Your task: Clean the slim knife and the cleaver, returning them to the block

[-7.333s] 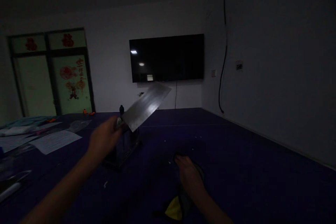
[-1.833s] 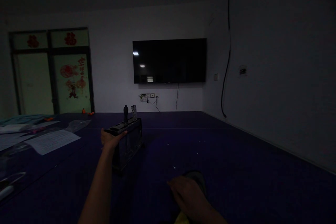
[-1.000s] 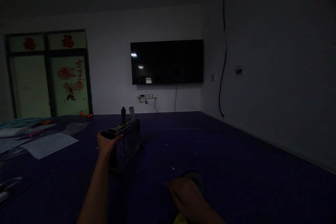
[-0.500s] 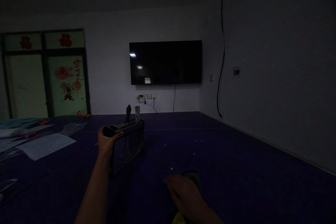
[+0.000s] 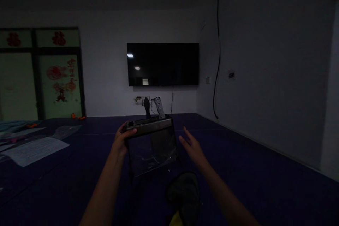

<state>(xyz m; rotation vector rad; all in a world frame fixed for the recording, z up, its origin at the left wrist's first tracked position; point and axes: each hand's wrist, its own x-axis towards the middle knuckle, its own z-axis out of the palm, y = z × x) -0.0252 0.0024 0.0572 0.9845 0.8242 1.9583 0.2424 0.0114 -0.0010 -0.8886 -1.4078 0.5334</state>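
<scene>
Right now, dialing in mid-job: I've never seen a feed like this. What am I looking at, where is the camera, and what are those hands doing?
The picture comes from one camera worn on a person's head, looking forward and down over their own bare arms. The left hand grips the top edge of a clear-sided knife holder with two handles sticking up. The right hand is open beside it, apart from it. All this sits on a dark blue table. A dark cloth with a yellow patch lies nearer, papers at left, a switched-off wall TV beyond.

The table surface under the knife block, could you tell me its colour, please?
Dark blue-purple table surface, in the dim head view.
</scene>
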